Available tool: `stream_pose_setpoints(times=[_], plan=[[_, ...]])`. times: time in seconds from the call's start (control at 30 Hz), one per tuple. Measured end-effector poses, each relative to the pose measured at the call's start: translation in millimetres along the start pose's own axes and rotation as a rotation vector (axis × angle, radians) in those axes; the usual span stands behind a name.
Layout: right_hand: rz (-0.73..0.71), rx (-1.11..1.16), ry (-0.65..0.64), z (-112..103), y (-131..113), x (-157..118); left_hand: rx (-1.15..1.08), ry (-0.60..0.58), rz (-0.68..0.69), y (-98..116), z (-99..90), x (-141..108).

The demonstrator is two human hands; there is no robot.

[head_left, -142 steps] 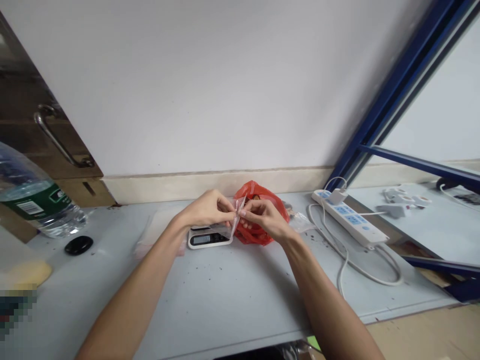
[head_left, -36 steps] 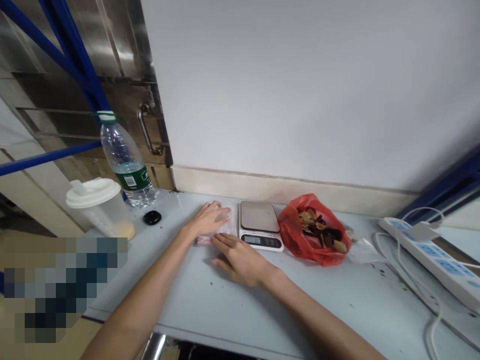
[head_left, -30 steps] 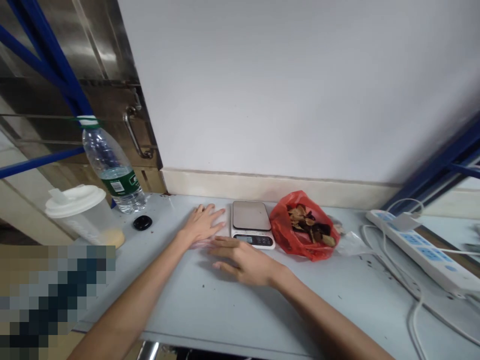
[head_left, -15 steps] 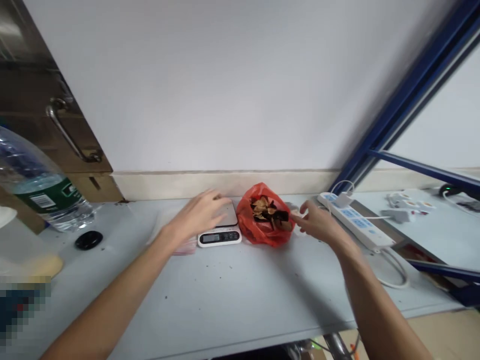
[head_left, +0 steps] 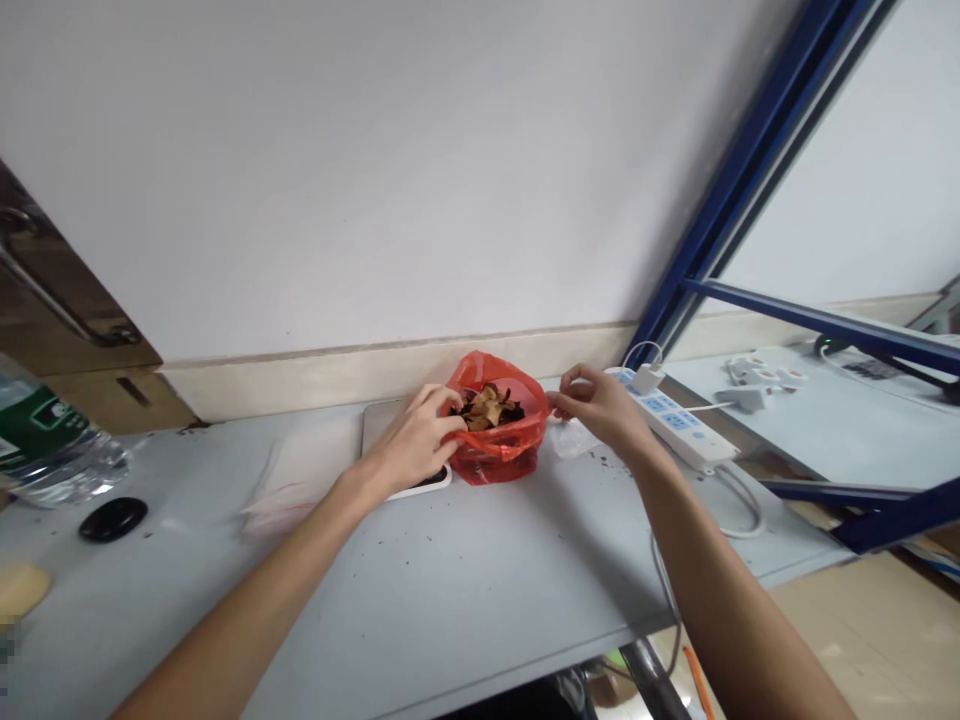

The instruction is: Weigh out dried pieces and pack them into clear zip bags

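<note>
A red plastic bag (head_left: pixel 491 462) stands with its mouth spread, and dried, curled brown and dark pieces (head_left: pixel 489 408) fill it. Over its left rim curl the fingers of my left hand (head_left: pixel 416 440), closed on the plastic. My right hand (head_left: pixel 604 408) pinches the rim on the opposite side between thumb and fingers. Under my left hand and forearm, a white digital scale (head_left: pixel 401 493) is mostly hidden; part of its plate shows behind. Left of the scale lie clear plastic bags (head_left: pixel 304 465) with reddish edges. A crumpled clear plastic piece (head_left: pixel 571 440) is below my right hand.
A white power strip (head_left: pixel 694 440) with plugs and a cable lies to the right, beside a blue metal frame (head_left: pixel 701 240). At left are a water bottle (head_left: pixel 45 425) and a round black lid (head_left: pixel 112 520). The wall (head_left: pixel 375 200) rises behind the grey table (head_left: pixel 465 600).
My left hand has moved from above the scale to the red bag's left rim. The bag's mouth is wider and it sits partly against the scale. The camera view has turned right.
</note>
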State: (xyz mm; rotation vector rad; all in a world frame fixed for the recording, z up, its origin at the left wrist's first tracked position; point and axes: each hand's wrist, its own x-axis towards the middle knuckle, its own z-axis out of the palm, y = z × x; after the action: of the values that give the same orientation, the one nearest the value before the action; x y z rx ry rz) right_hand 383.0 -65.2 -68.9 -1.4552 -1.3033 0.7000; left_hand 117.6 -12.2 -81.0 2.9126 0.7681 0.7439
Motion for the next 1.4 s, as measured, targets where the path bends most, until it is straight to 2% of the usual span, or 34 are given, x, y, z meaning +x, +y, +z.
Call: stream_pose_setpoints(times=[0.1,0.23,0.3,0.4,0.53,0.63,0.73,0.8,0.87,0.93,1.03,1.13,1.23,1.4], plan=[[0.091,-0.208,-0.040,-1.6,-1.7,-5.2,-0.043,-0.014,0.021,5.3,4.2,-3.4],[0.230,-0.650,0.086,-5.9,-1.3,-5.3,-0.102,-0.043,0.110,17.0,5.4,-2.8],[0.268,-0.826,0.094,-7.3,4.2,-3.5,-0.129,-0.076,0.157,21.7,2.9,-0.7],[0.298,-0.925,0.014,-8.2,17.1,-1.6,-0.185,-0.042,0.145,25.0,0.3,3.9],[0.286,-0.942,0.075,-14.0,25.4,0.3,-0.254,0.063,0.100,22.9,-1.4,8.4],[0.160,-0.855,0.235,-20.8,16.1,5.6,-0.264,0.153,0.029,17.7,-7.2,8.3],[-0.144,-0.651,0.443,-21.1,-4.4,14.4,-0.284,0.256,-0.109,10.4,-18.5,8.0],[-0.377,-0.532,0.488,-15.4,-22.4,20.2,-0.325,0.310,-0.208,4.4,-27.4,8.6],[-0.567,-0.438,0.449,-5.6,-42.4,24.1,-0.418,0.358,-0.319,-2.4,-35.9,9.3],[-0.680,-0.347,0.346,6.8,-62.2,25.4,-0.583,0.418,-0.441,-9.5,-43.6,9.1],[-0.729,-0.189,0.039,27.3,-84.8,23.6,-0.939,0.460,-0.644,-18.9,-54.2,5.7],[-0.720,-0.105,-0.261,46.8,-92.1,22.3,-1.195,0.341,-0.800,-24.7,-64.9,-1.0],[-0.680,-0.087,-0.354,61.1,-87.1,25.3,-1.168,0.240,-0.806,-28.3,-74.4,-8.5],[-0.577,-0.043,-0.317,68.7,-77.4,34.0,-0.996,0.175,-0.669,-34.2,-82.6,-15.6]])
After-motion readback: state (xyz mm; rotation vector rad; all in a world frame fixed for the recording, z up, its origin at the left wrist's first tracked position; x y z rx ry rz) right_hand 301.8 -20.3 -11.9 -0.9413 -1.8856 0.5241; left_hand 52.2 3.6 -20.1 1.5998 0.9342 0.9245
